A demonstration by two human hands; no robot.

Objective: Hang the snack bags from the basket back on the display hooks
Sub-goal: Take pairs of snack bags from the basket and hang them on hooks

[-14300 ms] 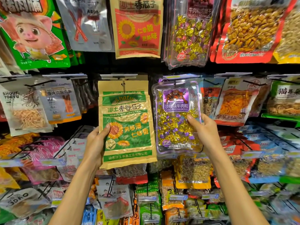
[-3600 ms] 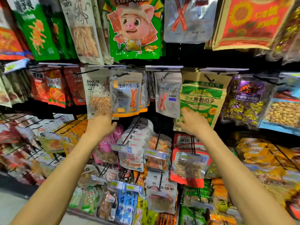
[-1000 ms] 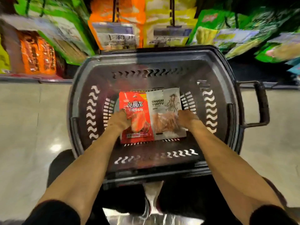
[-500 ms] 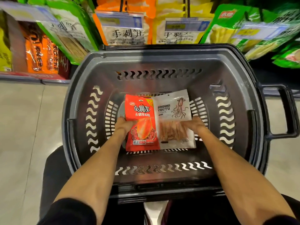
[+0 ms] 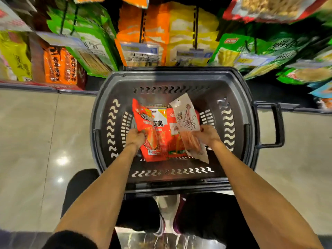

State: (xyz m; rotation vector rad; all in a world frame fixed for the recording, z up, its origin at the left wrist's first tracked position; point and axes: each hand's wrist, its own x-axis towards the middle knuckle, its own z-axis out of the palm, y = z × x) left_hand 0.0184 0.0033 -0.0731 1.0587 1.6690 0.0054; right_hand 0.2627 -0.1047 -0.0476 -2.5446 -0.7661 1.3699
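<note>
Your left hand (image 5: 135, 137) pinches the red bag (image 5: 152, 133) and your right hand (image 5: 206, 134) pinches the squid bag (image 5: 186, 117), both over the basket (image 5: 249, 141), long ways pointing up past your fingers.

Glossy beige tiled floor (image 5: 36, 141) with light reflections, black trousers (image 5: 206, 212), white shoe (image 5: 168, 220) between the legs.

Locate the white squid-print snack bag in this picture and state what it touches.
In the head view, the white squid bag is inside the grey basket, right of centre, gripped by the right hand and tilted over the red bags.
</note>
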